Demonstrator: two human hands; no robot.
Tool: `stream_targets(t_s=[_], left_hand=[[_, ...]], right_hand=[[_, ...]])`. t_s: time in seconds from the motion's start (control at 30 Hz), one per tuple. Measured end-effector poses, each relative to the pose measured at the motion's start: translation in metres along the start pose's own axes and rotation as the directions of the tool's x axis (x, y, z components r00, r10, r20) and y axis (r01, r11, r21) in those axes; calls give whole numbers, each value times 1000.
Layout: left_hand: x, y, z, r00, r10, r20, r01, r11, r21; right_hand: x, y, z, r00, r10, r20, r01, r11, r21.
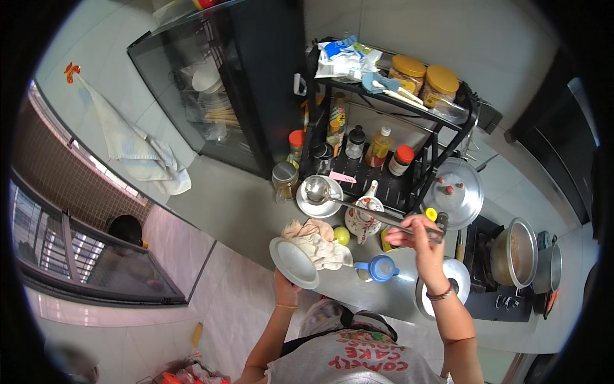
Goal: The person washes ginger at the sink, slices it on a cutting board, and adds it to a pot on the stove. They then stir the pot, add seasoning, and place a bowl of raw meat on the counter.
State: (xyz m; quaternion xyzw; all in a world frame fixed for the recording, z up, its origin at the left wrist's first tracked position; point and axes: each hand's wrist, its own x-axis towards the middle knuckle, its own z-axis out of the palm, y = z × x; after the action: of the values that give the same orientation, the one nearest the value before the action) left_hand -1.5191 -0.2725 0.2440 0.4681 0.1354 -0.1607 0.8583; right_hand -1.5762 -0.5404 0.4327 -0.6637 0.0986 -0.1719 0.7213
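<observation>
My left hand (286, 286) grips a shallow white bowl (293, 263) by its underside, tilted above the counter's front edge. In my right hand (422, 238) is the handle of a long metal ladle (369, 211). The ladle's round head is over a white dish (332, 210) near the back of the counter; I cannot tell whether they touch. Below the ladle handle stands a patterned white teapot (360, 225). Crumpled cloths (331, 252) lie just behind the bowl, next to a green round fruit (341, 235).
A blue-lidded cup (382, 268) stands near the front edge. To the right are a pot lid (458, 271) and a metal pot (511, 254) on the gas stove (508, 305). A black rack (383, 170) behind holds bottles and jars. A dark glass-fronted cabinet (211, 86) stands at back left.
</observation>
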Motion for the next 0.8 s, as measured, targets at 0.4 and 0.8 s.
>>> stream_targets(t_s=[0.4,0.8], left_hand=[[49,-7,-18,993,111,-35,-113,991,-64],[46,5,12,1000,3,28,-2,1000,-17]], right_hand=[[-149,-188,-162,818,-361,-447,345,931,-120],[-252,-73,-293,699,-679,-225,-291,17,-956]])
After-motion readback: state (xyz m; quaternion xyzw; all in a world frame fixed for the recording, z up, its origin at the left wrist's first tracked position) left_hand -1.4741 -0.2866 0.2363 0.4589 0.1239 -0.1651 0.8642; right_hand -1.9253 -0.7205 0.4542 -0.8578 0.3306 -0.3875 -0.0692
